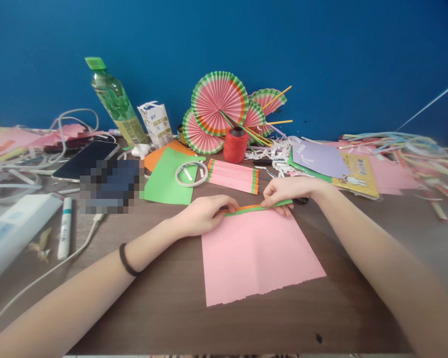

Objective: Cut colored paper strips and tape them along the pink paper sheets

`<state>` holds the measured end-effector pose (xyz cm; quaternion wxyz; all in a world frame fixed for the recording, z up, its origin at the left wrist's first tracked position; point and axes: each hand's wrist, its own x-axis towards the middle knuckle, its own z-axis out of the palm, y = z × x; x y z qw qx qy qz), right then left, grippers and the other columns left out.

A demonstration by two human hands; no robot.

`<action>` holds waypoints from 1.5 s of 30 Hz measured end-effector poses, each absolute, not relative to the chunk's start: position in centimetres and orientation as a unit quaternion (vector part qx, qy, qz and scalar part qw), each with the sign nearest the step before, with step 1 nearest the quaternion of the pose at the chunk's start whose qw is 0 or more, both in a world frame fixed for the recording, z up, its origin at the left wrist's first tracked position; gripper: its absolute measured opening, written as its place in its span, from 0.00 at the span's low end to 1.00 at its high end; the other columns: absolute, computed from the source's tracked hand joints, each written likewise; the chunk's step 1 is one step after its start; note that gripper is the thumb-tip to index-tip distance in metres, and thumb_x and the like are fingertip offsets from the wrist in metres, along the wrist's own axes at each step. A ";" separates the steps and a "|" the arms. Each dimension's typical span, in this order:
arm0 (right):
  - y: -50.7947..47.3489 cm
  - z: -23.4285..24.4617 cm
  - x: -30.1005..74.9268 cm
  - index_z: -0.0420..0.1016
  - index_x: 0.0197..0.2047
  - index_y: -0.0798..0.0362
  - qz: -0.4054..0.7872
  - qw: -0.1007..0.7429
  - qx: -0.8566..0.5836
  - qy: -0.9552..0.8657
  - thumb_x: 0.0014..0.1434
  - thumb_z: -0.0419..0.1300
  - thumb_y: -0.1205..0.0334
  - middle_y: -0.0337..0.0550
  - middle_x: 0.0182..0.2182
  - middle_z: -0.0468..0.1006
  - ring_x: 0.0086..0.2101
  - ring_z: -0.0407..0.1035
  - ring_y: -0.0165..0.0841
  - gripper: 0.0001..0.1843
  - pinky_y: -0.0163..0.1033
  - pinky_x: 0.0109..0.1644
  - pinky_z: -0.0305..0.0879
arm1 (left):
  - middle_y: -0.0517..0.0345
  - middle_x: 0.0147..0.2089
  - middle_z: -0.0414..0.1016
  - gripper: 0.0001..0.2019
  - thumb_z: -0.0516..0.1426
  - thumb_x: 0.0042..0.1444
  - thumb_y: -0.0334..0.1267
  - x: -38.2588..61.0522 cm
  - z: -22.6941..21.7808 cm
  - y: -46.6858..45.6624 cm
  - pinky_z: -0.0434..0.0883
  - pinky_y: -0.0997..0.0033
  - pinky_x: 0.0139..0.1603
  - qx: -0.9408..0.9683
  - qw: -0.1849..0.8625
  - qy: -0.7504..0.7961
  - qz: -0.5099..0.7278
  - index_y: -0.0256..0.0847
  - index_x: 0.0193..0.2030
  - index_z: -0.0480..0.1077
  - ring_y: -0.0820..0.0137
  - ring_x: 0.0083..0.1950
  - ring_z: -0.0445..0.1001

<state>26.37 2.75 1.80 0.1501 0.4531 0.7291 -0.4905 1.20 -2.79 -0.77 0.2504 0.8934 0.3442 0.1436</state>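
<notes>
A pink paper sheet (257,256) lies flat on the brown table (164,298) in front of me, its far edge trimmed with green and orange strips (254,209). My left hand (205,215) pinches that folded far edge at its left end. My right hand (287,191) pinches the same edge at its right end. Just beyond lies a finished accordion-folded pink paper (233,175) with green and orange ends.
Pink pleated paper fans (218,104), a red thread spool (236,144), a tape ring (191,174) on green paper (169,181), a green bottle (115,102), a carton (156,123), a phone (85,159), a marker (64,227), cables and paper scraps (395,149) crowd the back and sides.
</notes>
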 end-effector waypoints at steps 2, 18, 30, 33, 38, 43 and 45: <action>2.7 1.9 26.4 0.63 0.22 0.54 -0.494 0.151 0.451 0.727 0.44 0.58 0.40 0.40 0.18 0.74 0.18 0.66 0.26 0.24 0.31 0.21 0.57 | 0.60 0.45 0.73 0.19 0.46 0.48 0.22 1.2 -0.7 -2.8 0.65 0.75 0.45 0.894 0.256 0.339 0.141 0.41 0.46 0.64 0.74 0.43 0.71; 2.8 1.8 26.4 0.63 0.22 0.54 -0.497 0.153 0.461 0.719 0.44 0.59 0.41 0.39 0.16 0.73 0.18 0.66 0.27 0.23 0.32 0.22 0.55 | 0.58 0.57 0.68 0.22 0.44 0.56 0.27 1.4 -1.5 -3.2 0.65 0.69 0.48 0.964 0.082 0.230 0.108 0.44 0.57 0.61 0.69 0.51 0.70; 2.7 1.9 26.2 0.62 0.21 0.54 -0.494 0.154 0.456 0.724 0.46 0.59 0.44 0.39 0.16 0.72 0.17 0.63 0.25 0.21 0.31 0.20 0.54 | 0.57 0.51 0.72 0.19 0.42 0.60 0.31 1.7 -1.6 -3.5 0.64 0.68 0.42 0.968 0.006 0.240 0.070 0.42 0.57 0.60 0.69 0.42 0.72; 2.5 2.2 25.9 0.62 0.21 0.54 -0.479 0.160 0.466 0.727 0.45 0.59 0.43 0.39 0.15 0.72 0.17 0.64 0.25 0.22 0.31 0.20 0.54 | 0.56 0.49 0.72 0.19 0.42 0.60 0.32 1.9 -1.5 -3.6 0.64 0.68 0.40 0.969 -0.003 0.239 0.069 0.42 0.57 0.60 0.69 0.40 0.72; 2.1 2.7 25.5 0.62 0.21 0.55 -0.449 0.166 0.483 0.733 0.44 0.58 0.41 0.40 0.16 0.73 0.19 0.66 0.27 0.23 0.31 0.21 0.55 | 0.55 0.49 0.71 0.19 0.42 0.60 0.32 2.3 -1.4 -3.8 0.60 0.68 0.39 0.968 -0.028 0.238 0.070 0.42 0.57 0.61 0.70 0.38 0.68; 1.9 2.8 25.3 0.63 0.22 0.55 -0.410 0.182 0.507 0.736 0.43 0.58 0.39 0.41 0.17 0.74 0.20 0.69 0.29 0.24 0.31 0.22 0.57 | 0.54 0.52 0.69 0.20 0.42 0.61 0.33 2.6 -1.1 -4.0 0.56 0.64 0.39 0.966 -0.047 0.246 0.060 0.42 0.58 0.60 0.66 0.42 0.64; 1.9 2.7 25.2 0.63 0.22 0.55 -0.391 0.187 0.516 0.738 0.43 0.58 0.39 0.42 0.17 0.74 0.20 0.69 0.29 0.24 0.31 0.21 0.56 | 0.54 0.54 0.67 0.20 0.42 0.61 0.34 2.6 -1.2 -4.0 0.54 0.62 0.41 0.964 -0.042 0.257 0.062 0.44 0.58 0.60 0.64 0.45 0.62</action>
